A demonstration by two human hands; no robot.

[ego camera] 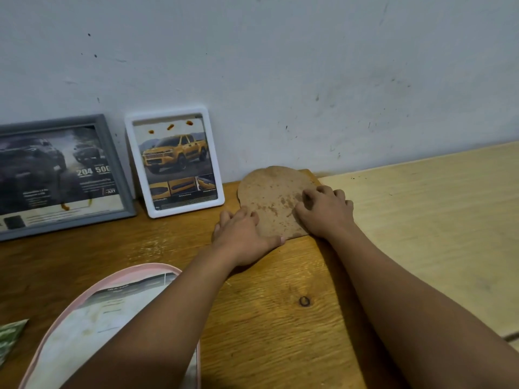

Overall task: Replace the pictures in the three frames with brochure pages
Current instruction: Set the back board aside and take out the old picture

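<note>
A: State the layout, largest item first.

B: The wooden bench (280, 318) fills the lower frame. At far left, a grey frame (60, 175) leans on the wall (280, 66), holding a dark truck page. Lower left, a pink oval frame (118, 279) lies flat with a pale page in it, partly under the left forearm. Left of centre, a white frame (174, 161) stands with a yellow pickup page. At centre, a brown oval backing board (269, 197) lies flat on the bench.

A: Hands?

B: The left hand (244, 234) rests on the board's lower left edge, fingers spread and lightly bent. The right hand (323, 210) has curled fingers (311, 196) pressing on the board's right side. Neither plainly grips it.

A: Step in hand?

B: Judged: two frames are done; the board is being picked up for the pink frame. Next, lift an edge and carry it over that page.

A: Legible text?

B: "204", "500" and "ART" on the grey frame's page. The rest is too small.
</note>
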